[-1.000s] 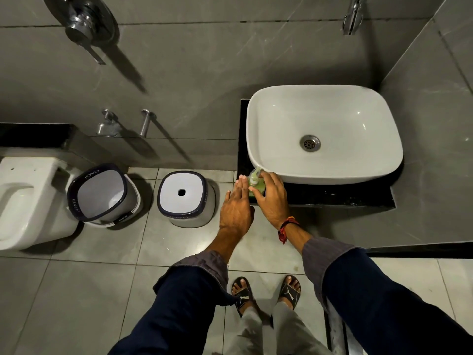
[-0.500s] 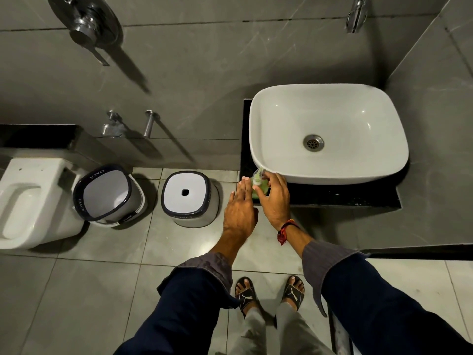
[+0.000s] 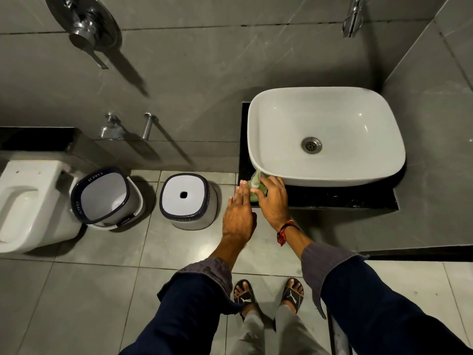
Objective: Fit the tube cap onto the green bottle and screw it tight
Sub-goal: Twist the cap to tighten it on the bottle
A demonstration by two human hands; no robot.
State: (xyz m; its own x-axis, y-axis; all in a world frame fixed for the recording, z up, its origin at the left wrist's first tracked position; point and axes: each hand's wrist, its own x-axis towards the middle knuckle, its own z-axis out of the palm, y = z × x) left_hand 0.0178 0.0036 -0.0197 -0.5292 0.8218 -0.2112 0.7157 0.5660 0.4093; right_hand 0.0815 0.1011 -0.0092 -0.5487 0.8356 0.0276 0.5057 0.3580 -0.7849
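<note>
Large grey stone-look wall tiles [image 3: 204,73] meet a floor of pale grey square tiles [image 3: 76,290]. A white rounded-rectangle ceramic basin [image 3: 332,124] sits on a black polished counter [image 3: 345,198] in the right corner. A white wall-hung toilet [image 3: 28,201] stands at the left edge, with a white dark-rimmed plastic bucket [image 3: 107,198] and matching stool [image 3: 186,201] beside it.

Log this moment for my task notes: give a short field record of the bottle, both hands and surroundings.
bottle: green bottle, at the black counter's left front corner, beside the white basin
cap: pale tube cap on top; tightness unclear
right hand: fingers on the cap
left hand: flat against the bottle's left side
floor: bucket, stool
</note>
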